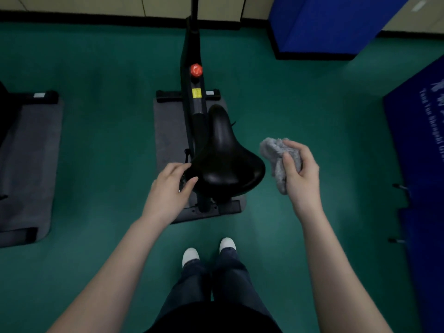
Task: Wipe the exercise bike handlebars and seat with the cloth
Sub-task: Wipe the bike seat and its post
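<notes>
On the green floor [96, 68] stands the exercise bike [192, 51], on a gray mat [168, 131]. Its black seat [225, 159] is in the middle of the view, wide at the back and thin at the front. It looks shiny.

The left hand [168, 188] is at the left back edge of the seat. Its fingers curl around that edge and the thumb [191, 183] presses on the side, so the hand grips the seat.

The right hand [300, 169] is off to the right of the seat and does not touch it. It holds the cloth [274, 150], which is gray, fluffy and all bunched up. The fingers and thumb wrap around it, and one end hangs down under the hand. The cloth is near the seat but apart from it.

Farther up the bike frame sits a red knob [196, 69], and just below it a yellow sticker [196, 93].

A big blue pad [331, 22] leans by the wall at the top right. Another gray mat [28, 164] lies on the floor to the left.

At the bottom are the person's white shoes [191, 254] and dark jeans [228, 280], right behind the bike
</notes>
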`<state>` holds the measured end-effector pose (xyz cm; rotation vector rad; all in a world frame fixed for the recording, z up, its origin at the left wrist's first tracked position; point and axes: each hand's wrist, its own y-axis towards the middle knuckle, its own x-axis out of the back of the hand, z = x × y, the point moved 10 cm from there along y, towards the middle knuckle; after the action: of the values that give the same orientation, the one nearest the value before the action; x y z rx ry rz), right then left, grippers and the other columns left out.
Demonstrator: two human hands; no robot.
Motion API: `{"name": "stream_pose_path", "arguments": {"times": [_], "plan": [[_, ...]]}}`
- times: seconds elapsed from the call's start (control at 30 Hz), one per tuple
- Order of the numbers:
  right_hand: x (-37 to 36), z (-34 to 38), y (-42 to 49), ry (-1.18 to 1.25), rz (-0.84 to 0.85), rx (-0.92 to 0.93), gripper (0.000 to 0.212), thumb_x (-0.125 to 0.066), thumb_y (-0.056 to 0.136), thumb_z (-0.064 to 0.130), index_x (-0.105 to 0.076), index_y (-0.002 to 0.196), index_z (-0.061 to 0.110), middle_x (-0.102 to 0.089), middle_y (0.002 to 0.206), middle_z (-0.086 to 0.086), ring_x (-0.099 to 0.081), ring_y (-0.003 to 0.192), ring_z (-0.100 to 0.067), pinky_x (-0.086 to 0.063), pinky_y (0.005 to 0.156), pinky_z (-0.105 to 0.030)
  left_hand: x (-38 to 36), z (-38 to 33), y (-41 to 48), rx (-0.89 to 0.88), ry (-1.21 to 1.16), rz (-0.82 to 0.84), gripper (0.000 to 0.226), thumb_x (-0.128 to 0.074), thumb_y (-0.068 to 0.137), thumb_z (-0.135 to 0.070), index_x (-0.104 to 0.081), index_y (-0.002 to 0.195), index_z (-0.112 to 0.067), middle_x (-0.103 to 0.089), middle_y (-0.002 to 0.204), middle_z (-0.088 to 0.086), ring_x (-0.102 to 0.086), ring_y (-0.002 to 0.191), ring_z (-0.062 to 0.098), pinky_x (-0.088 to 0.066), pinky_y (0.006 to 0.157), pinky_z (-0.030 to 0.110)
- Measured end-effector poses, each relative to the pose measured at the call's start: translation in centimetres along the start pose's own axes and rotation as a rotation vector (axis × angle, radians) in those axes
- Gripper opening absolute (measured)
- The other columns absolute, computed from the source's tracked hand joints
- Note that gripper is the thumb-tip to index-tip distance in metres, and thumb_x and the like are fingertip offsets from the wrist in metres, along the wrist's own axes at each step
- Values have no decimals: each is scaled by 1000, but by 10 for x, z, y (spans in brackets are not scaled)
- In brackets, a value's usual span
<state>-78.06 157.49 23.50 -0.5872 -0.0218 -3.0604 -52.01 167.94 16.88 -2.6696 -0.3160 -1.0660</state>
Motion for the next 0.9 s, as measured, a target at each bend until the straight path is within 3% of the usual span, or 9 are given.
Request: {"name": "stream_pose_path", "arguments": {"times": [0.17, 0.47, 0.63, 0.8, 0.9], "plan": [[14, 15, -9, 29, 22, 4, 23, -49, 96, 4, -61, 114, 13, -60, 113, 19, -55, 115, -3, -40, 105, -32, 0, -25, 1, -63, 178, 29, 49, -52, 95, -36, -48, 138, -14, -51, 133, 3, -47, 121, 26, -38, 101, 44], [59, 7, 16, 97, 37, -36, 23, -49, 97, 7, -60, 111, 22, -61, 117, 16, -54, 117, -6, -41, 106, -36, -24, -83, 15, -108, 265, 52, 50, -53, 95, -33, -44, 141, -15, -49, 137, 3, -44, 124, 26, -36, 102, 43], [118, -10, 36, 127, 35, -51, 22, -50, 97, 9, -61, 111, 20, -61, 117, 16, -55, 117, -9, -42, 105, -41, -59, -142, 26, -133, 313, 51, 50, -49, 97, -37, -41, 143, -18, -47, 138, 0, -42, 126, 23, -33, 102, 40], [201, -34, 56, 183, -23, -60, 22, -50, 96, 6, -62, 110, 18, -62, 117, 15, -56, 113, -1, -41, 105, -32, -114, -213, 36, -166, 337, 66, 53, -46, 98, -40, -37, 145, -19, -44, 142, -2, -38, 129, 21, -30, 103, 38], [248, -46, 68, 201, -48, -56, 22, -50, 96, 6, -62, 111, 16, -63, 117, 14, -57, 113, -6, -43, 104, -36, -146, -255, 42, -181, 339, 63, 53, -44, 98, -41, -35, 146, -21, -43, 142, -3, -36, 131, 20, -28, 105, 38]]}}
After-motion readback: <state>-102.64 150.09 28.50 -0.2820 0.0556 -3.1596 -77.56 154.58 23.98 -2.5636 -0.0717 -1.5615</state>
